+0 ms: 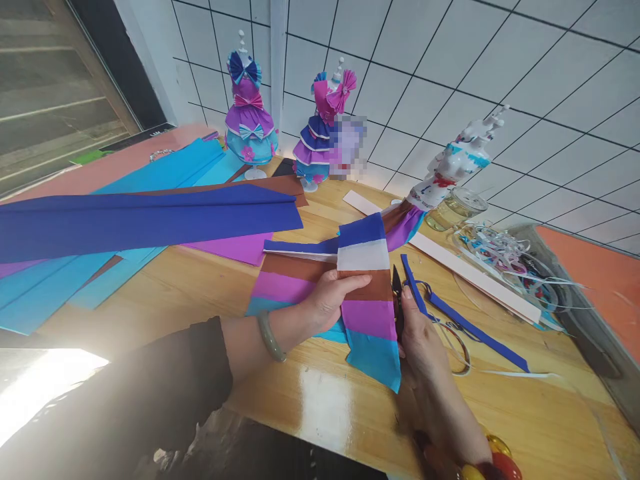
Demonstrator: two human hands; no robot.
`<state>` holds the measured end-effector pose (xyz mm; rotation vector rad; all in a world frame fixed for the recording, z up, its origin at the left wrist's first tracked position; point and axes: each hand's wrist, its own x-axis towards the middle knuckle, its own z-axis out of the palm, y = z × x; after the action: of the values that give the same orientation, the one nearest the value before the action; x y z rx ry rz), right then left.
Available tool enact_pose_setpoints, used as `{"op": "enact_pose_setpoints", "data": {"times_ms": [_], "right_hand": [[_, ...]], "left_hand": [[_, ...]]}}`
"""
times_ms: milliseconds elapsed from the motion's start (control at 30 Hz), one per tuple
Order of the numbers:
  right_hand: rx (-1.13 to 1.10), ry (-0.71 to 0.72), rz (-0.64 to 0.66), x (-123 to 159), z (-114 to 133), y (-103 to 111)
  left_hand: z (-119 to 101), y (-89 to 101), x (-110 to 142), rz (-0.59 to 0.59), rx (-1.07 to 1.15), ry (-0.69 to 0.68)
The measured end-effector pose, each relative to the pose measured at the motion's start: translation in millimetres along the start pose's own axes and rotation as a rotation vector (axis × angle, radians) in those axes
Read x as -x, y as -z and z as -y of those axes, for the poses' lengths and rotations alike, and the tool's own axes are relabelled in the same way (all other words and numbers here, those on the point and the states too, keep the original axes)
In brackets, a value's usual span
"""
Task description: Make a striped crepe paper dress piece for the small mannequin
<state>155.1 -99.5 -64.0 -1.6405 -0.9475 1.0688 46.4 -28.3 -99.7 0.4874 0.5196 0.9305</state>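
My left hand point(330, 300) is closed on a striped crepe-paper panel point(369, 317), its fingers partly behind the paper. The panel has blue, white, brown, purple and turquoise bands. More of the same striped paper point(290, 287) spreads to the left, partly behind my left hand. Upright along the panel's right edge is the dark blade of a pair of scissors point(397, 283). My right hand point(423, 337) is wrapped round the scissors' handles, which are mostly hidden. Beside it lie narrow blue paper strips point(477, 333) and a roll of tape point(463, 350).
Long blue paper sheets point(150, 223) cover the left of the table point(280, 393). Two dressed miniature dress forms point(250, 123) stand at the back. A third form point(445, 170) leans right near a glass jar point(457, 208), a white strip point(475, 280) and tangled paper scraps point(510, 257).
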Motion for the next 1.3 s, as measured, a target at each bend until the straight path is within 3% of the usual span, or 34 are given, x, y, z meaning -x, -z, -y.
{"op": "enact_pose_setpoints", "data": {"times_ms": [133, 467, 700, 900, 1133, 1300], "right_hand": [[-0.008, -0.101, 0.054, -0.6, -0.6, 0.6], [-0.052, -0.12, 0.061, -1.0, -0.4, -1.4], [-0.05, -0.054, 0.062, -2.1, -0.8, 0.4], [-0.107, -0.128, 0.073, -2.7, -4.1, 0.4], [-0.211, -0.145, 0.1, -1.9, -2.5, -3.5], [-0.276, -0.237, 0.054, -1.3, -3.6, -3.3]], "left_hand": [[-0.2, -0.2, 0.3, 0.002, 0.009, 0.001], [0.8, 1.1, -0.6, 0.016, 0.021, 0.031], [0.8, 1.3, -1.3, 0.0, -0.007, 0.007], [-0.2, 1.3, -0.9, 0.026, -0.005, 0.019], [-4.3, 5.1, -7.8, -0.047, -0.004, -0.109], [-4.6, 5.7, -7.7, -0.01, -0.03, -0.114]]}}
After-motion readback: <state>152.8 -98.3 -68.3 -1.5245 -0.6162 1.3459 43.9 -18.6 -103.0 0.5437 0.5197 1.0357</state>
